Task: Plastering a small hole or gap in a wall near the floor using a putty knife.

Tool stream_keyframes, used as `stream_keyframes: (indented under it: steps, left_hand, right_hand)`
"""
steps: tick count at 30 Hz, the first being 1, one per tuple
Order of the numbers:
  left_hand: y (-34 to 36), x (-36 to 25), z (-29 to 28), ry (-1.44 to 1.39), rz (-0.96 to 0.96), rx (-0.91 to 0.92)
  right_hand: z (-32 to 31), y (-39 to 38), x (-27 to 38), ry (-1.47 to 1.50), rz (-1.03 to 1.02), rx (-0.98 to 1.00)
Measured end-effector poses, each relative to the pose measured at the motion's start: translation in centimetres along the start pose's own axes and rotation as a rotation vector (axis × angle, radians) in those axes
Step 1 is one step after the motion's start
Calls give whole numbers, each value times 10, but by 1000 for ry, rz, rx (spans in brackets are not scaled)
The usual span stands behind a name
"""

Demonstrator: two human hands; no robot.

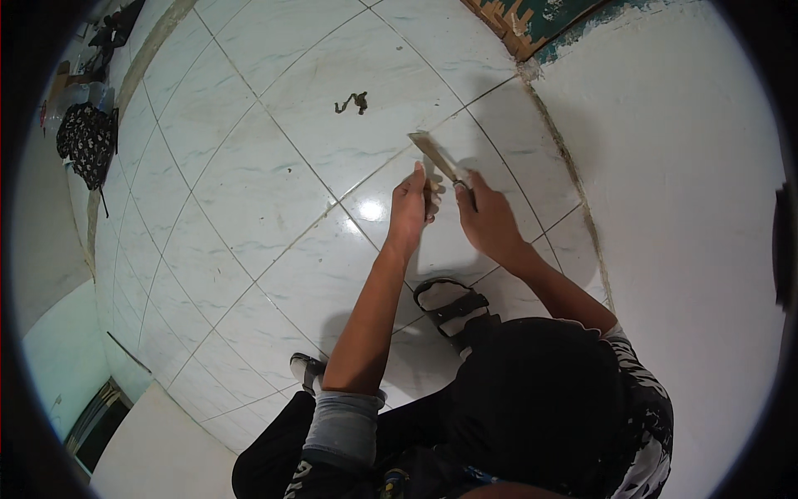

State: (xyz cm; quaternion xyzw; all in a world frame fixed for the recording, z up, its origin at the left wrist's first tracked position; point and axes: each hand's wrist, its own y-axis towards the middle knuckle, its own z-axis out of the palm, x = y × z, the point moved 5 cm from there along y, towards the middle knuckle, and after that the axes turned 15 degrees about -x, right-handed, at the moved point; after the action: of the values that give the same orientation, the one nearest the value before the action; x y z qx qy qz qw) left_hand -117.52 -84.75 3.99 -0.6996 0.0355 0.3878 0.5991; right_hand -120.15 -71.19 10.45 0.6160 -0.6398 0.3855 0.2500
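Note:
My right hand (492,223) is closed round the dark handle of a knife (434,156). Its broad metal blade points up and to the left, over the floor tiles. Just left of it, my left hand (407,206) is closed, thumb up and fingers curled. Whatever lies within those fingers is too small and hidden to make out. The blade passes close by the left thumb; contact between them cannot be told. Beyond both hands, a small dark, twisted scrap (357,102) rests on the floor.
White tiles cover the floor (249,166). A pale wall (682,208) rises close on the right, and a chipped green door edge (549,25) stands at the far right. Dark patterned cloth (83,137) hangs far left. My sandalled foot (453,308) is just below my hands.

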Motion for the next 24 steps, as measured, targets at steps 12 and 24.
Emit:
stream_keyframes:
  steps: [12, 24]
  left_hand:
    - [29, -4, 48, 159, 13, -35]
    - [39, -11, 51, 25, -129, 75]
  right_hand:
    - [-23, 7, 12, -396, -63, 119]
    - [-19, 32, 33, -482, -98, 211]
